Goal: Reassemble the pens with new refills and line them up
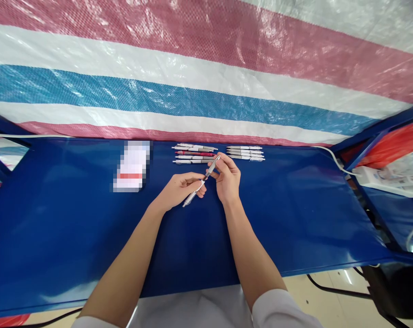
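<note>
Over the middle of the blue table, my left hand [178,190] pinches the white barrel [192,196] of a ballpoint pen. My right hand [228,178] grips the pen's grey front section [212,167] between thumb and fingers. The pen slants from lower left to upper right, with a short dark stretch between its two parts; I cannot tell whether they are fully apart. Just beyond my hands lies a row of white-and-grey pens [193,161] with a red pen [194,154] among them. Further right is a second group of white-and-grey pens [245,153].
A blurred white-and-red item [131,166] lies on the blue table [73,237] at the left. A striped plastic sheet [193,82] hangs along the back. On the right are a white power strip [380,180], a cable and a red bag [394,146].
</note>
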`<state>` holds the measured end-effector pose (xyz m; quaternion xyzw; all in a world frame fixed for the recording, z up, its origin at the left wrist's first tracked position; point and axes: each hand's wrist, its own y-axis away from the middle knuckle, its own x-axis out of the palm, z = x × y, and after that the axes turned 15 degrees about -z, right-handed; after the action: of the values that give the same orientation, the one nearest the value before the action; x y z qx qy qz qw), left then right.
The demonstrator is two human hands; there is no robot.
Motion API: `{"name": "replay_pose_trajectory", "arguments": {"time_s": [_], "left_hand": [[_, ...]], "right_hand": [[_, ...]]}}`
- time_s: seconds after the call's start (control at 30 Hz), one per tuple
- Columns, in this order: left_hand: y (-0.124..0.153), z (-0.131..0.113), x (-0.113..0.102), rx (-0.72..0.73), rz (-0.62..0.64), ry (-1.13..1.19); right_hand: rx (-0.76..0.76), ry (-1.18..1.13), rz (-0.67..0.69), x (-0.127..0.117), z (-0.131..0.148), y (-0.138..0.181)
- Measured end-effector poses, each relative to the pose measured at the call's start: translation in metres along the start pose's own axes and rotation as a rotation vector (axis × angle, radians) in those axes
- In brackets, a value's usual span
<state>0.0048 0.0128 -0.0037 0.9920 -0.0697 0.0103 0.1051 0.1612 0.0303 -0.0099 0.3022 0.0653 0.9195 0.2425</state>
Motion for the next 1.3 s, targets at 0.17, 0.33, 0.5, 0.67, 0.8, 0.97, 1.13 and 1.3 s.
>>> {"name": "replay_pose_trajectory", "arguments": {"time_s": [0.17,0.33,0.5,0.67,0.8,0.97,1.13,1.3], "left_hand": [[0.002,-0.007,-0.002,-0.018,0.025,0.009],[0.005,-0.014,-0.004,-0.034,0.065,0.027],[0.006,-0.015,-0.007,-0.031,0.091,0.030],[0.005,-0.014,-0.011,-0.032,0.110,0.060],[0.004,-0.011,-0.015,-0.038,0.104,0.097],[0.003,-0.008,-0.021,-0.041,0.065,0.172],[0.002,-0.008,-0.022,-0.005,-0.102,0.191],[-0.004,-0.008,-0.019,0.032,-0.232,0.200]], "right_hand": [[-0.020,-0.006,-0.018,0.003,0.005,0.003],[-0.054,-0.047,-0.058,0.009,0.015,0.005],[-0.067,-0.029,-0.072,0.016,0.028,0.002],[-0.057,-0.036,-0.039,0.024,0.040,-0.001],[-0.083,-0.022,-0.020,0.025,0.045,-0.005],[-0.172,0.173,0.066,0.016,0.045,-0.017],[-0.527,0.714,0.337,-0.005,0.045,-0.022],[-0.930,1.316,0.561,-0.018,0.044,-0.021]]}}
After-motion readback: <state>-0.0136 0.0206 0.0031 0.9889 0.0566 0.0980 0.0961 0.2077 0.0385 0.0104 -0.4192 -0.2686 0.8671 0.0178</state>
